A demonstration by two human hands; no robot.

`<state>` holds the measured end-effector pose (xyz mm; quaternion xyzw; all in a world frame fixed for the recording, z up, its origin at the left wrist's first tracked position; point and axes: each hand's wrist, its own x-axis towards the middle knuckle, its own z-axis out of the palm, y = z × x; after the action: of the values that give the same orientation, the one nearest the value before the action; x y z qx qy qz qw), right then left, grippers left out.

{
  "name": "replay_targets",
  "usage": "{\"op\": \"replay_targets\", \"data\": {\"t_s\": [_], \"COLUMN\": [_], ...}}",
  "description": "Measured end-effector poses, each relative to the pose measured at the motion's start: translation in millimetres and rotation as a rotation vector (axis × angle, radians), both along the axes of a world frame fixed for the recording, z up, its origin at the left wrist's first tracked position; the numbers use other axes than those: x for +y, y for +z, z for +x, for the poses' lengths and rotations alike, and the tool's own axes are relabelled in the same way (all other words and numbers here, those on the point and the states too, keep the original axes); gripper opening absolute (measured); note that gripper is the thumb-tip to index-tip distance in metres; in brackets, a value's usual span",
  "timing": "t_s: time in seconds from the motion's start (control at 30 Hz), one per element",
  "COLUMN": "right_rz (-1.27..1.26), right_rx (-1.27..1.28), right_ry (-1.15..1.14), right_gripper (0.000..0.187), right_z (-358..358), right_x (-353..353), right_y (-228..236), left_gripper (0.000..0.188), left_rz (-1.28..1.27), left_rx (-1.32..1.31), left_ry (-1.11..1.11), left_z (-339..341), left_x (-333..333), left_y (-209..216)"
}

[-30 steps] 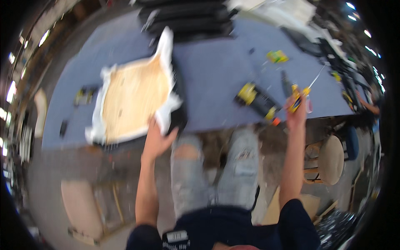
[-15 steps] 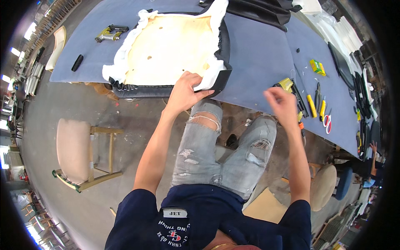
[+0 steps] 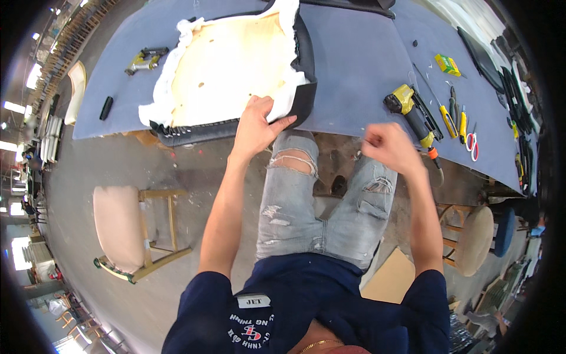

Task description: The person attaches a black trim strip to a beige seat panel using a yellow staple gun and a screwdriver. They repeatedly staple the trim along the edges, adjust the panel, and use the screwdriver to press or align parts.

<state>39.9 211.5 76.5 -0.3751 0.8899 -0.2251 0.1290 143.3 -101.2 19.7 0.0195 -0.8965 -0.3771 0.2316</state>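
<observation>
An upside-down chair seat [image 3: 230, 71] lies at the table's near edge, its pale plywood face up. White padding [image 3: 163, 94] rims the wood, and a black cover [image 3: 304, 100] wraps the outer sides. My left hand [image 3: 254, 130] grips the seat's near right corner, fingers over the wood and padding, thumb on the black cover's loose flap. Curled closed, my right hand [image 3: 389, 147] hovers above my knee, off the table's edge; whatever its fingers may hold is hidden. Close to it on the right lies a yellow and black staple gun [image 3: 410, 109] with an orange hose fitting.
On the blue-grey table [image 3: 354, 65] lie a second staple gun [image 3: 145, 61], a screwdriver [image 3: 448, 121], pliers [image 3: 454, 106], a yellow-handled tool [image 3: 463, 123], scissors [image 3: 472, 146] and a small box [image 3: 447, 65]. An unfinished chair [image 3: 121, 230] stands on the floor at left.
My right hand has moved slightly left and down, away from the staple gun, and its fingers have curled in. My left hand keeps its hold on the seat corner. The view has shifted slightly.
</observation>
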Motion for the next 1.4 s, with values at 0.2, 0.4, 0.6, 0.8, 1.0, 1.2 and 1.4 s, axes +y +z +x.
{"op": "replay_targets", "data": {"t_s": [0.2, 0.4, 0.6, 0.8, 1.0, 1.2, 1.4], "right_rz": [-0.132, -0.168, -0.177, -0.890, -0.405, -0.444, -0.389], "right_rx": [-0.329, 0.400, 0.468, -0.228, -0.473, -0.419, -0.274], "right_ry": [-0.193, -0.330, -0.258, -0.666, -0.541, -0.150, -0.174], "right_gripper": [0.035, 0.072, 0.074, 0.048, 0.048, 0.071, 0.069], "right_z": [-16, -82, -89, -44, 81, 105, 104], "right_x": [116, 106, 84, 94, 39, -67, -97], "right_y": [20, -52, -29, 20, 33, 3, -23], "left_gripper": [0.037, 0.043, 0.050, 0.052, 0.045, 0.041, 0.042], "left_rz": [0.012, 0.009, -0.034, -0.452, -0.365, -0.265, -0.256], "left_rx": [-0.124, -0.246, -0.215, 0.028, -0.024, -0.109, -0.120], "left_ry": [-0.057, -0.170, -0.246, -0.553, -0.652, -0.646, -0.632], "left_z": [5, -4, -15, -41, -57, -59, -64], "left_x": [-4, -19, -25, -51, -61, -64, -62], "left_y": [8, 25, 33, 33, 1, -3, -3]}}
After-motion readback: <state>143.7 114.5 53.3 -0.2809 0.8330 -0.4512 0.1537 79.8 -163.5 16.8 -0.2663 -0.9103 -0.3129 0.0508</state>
